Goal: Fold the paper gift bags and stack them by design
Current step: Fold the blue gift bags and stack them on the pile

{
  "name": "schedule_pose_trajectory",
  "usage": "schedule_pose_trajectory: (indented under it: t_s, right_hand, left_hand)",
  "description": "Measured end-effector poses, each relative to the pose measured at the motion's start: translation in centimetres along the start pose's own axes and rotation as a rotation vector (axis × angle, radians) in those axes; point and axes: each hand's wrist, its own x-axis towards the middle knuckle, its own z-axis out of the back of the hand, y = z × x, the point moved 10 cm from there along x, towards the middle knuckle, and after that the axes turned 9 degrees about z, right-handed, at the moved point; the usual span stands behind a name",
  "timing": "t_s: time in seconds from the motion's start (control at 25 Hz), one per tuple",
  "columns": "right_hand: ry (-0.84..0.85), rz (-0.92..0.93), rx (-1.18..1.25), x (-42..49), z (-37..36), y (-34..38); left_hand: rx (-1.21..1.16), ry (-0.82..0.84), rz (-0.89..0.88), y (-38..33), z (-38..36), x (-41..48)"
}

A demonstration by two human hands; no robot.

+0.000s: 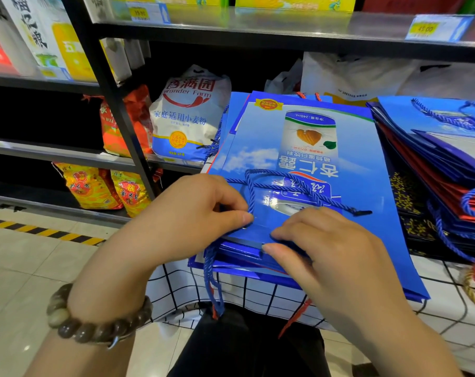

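Blue glossy paper gift bag [299,148] lying flat atop a stack of like blue bags [232,257] on the grid-patterned worktop [258,295], left hand [187,210] bent inward, curled fingers [232,204] pinching its blue rope handle [285,189], right hand [331,248] just beside, thumb and fingers pinching the bag's near edge.

One wide-angle view, taken from the person's head, looks forward and steeply down. The left hand [187,213] and right hand [337,254] sit close under the lens at centre, on a glossy blue paper gift bag [252,148] over the grid-patterned cloth-covered bench [258,297]. Black metal shop shelves [116,104] cross the upper left, and pale tiled floor [27,268] shows lower left.
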Motion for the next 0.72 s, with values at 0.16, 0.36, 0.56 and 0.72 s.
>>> schedule_pose_trajectory:
  t_s: [0.16, 0.36, 0.56, 0.72]
  right_hand:
    - [-0.014, -0.062, -0.041, 0.4, 0.6, -0.6]
    - [-0.032, -0.192, 0.107, 0.7, 0.8, -2.3]
    - [0.048, -0.278, 0.147, 0.7, 0.2, -3.0]
    - [0.213, -0.348, 0.227, 1.0, -1.3, -3.8]
  left_hand:
    - [0.059, 0.057, -0.126, -1.2, -0.3, -0.6]
    - [0.09, -0.037, -0.152, -1.6, 0.6, -1.2]
    - [0.062, -0.045, -0.147, -2.4, 0.7, -1.5]
    - [0.213, -0.006, -0.19, -2.9, 0.3, -1.6]
